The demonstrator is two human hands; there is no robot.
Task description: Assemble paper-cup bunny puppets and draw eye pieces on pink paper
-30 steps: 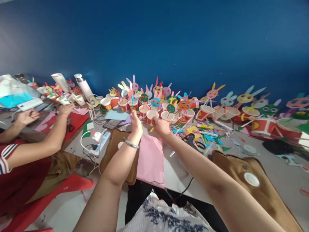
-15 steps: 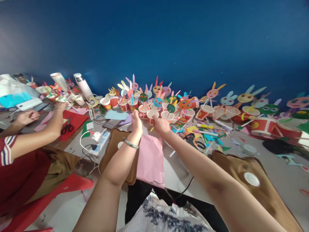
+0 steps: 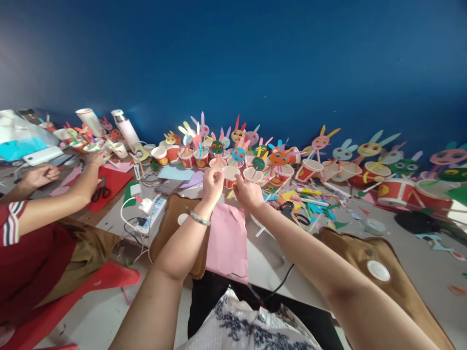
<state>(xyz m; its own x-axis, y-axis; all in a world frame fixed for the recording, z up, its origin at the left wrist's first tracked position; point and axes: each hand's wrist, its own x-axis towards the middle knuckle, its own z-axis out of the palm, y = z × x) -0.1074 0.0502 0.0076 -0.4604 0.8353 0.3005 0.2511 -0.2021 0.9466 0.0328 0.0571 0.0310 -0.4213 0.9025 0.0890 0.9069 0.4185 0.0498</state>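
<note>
A red and white paper cup [image 3: 229,178] stands between my two hands on the table, in front of a crowd of similar cups. My right hand [image 3: 249,191] is closed, its thumb and fingertips at the right side of this cup. At the cup's left side my left hand [image 3: 213,185] has its fingers curled into a pinch; anything in them is hidden. A bangle circles the left wrist. Just behind, paper rabbit faces on strips rise from the cups, among them a blue face [image 3: 238,154] and a green face [image 3: 259,164]. A pink paper sheet [image 3: 226,243] lies below my hands.
Black-handled scissors [image 3: 292,211], markers [image 3: 310,191] and paper scraps lie to the right. Brown cushions [image 3: 368,262] lie on both sides. A power strip [image 3: 153,214] with cables is at left, beside a co-worker's arm [image 3: 69,197]. A blue wall [image 3: 233,58] stands behind.
My left hand has moved right toward the cup, and its fingers have curled from stretched out to pinched. My right hand has shifted slightly right.
</note>
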